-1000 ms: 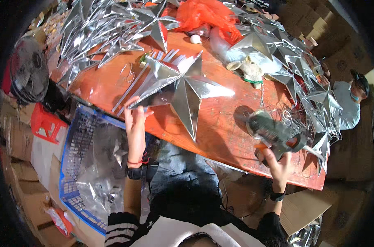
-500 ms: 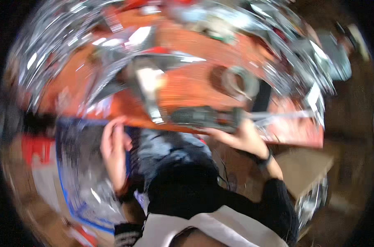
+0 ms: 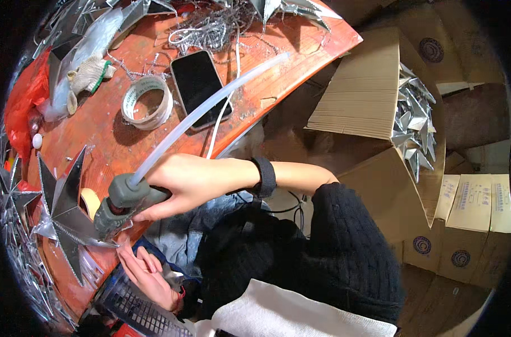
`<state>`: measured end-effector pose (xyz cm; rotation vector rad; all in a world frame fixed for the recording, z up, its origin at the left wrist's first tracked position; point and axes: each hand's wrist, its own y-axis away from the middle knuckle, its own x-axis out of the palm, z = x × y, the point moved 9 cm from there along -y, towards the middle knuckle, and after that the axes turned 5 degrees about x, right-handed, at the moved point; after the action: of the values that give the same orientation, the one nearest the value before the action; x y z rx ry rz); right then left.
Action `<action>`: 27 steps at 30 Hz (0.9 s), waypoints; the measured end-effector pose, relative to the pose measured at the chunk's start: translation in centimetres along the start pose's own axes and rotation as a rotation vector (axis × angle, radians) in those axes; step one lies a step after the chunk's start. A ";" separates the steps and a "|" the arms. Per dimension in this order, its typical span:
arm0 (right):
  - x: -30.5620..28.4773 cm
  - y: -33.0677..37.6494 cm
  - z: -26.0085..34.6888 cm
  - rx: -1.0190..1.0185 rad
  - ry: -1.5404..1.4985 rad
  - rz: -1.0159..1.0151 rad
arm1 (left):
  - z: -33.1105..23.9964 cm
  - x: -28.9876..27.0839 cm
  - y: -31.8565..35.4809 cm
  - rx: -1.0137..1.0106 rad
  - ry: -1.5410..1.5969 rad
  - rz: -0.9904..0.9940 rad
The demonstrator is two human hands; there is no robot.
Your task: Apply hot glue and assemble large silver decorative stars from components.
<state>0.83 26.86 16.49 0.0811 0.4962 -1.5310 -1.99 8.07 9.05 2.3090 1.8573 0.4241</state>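
Right hand (image 3: 189, 177): fingers wrapped round glue gun (image 3: 124, 192), clear stick (image 3: 211, 101) pointing to 2 o'clock
Left hand (image 3: 148, 279): gun's 5 o'clock, fingers outstretched at star's tip, grip cannot be told
Silver star (image 3: 70, 221): over desk (image 3: 105, 147), gun's 9 o'clock
Tape roll (image 3: 161, 113): 12 o'clock
Phone (image 3: 196, 78): 1 o'clock

Grey-green glue gun (image 3: 125, 194), silver star (image 3: 67, 215), orange-red table (image 3: 92, 137)

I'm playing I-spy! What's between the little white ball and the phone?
In the head view, a roll of tape sits between the white ball and the phone, on the orange table.
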 end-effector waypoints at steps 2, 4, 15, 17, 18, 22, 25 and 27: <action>0.4 -0.2 -0.1 -0.008 -0.019 0.034 | -0.2 -1.0 -0.2 0.026 0.030 -0.093; 1.0 -0.7 -0.2 0.002 0.012 0.078 | -0.3 -1.4 -0.4 0.025 0.024 -0.055; 0.5 -0.5 1.1 0.076 0.211 0.121 | -1.1 -0.9 1.1 0.157 -0.268 0.145; 0.9 -0.4 0.9 0.153 0.181 0.152 | -1.6 -0.9 1.5 0.279 -0.315 0.099; 1.2 -0.5 1.2 0.144 0.218 0.188 | -1.3 -1.2 1.6 0.240 -0.308 0.101; 0.5 -1.4 1.7 0.111 0.221 -0.003 | -1.9 -1.4 1.8 0.365 -0.280 0.053; 0.6 -1.6 1.7 0.082 0.288 0.032 | -1.1 -0.6 1.8 0.210 -0.251 0.194; 0.7 -1.9 2.0 0.091 0.307 0.037 | -0.9 -0.4 1.8 0.176 -0.225 0.195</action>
<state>-0.48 25.33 18.53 0.3985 0.6641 -1.5114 -0.71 7.21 10.41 2.5411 1.6309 0.0186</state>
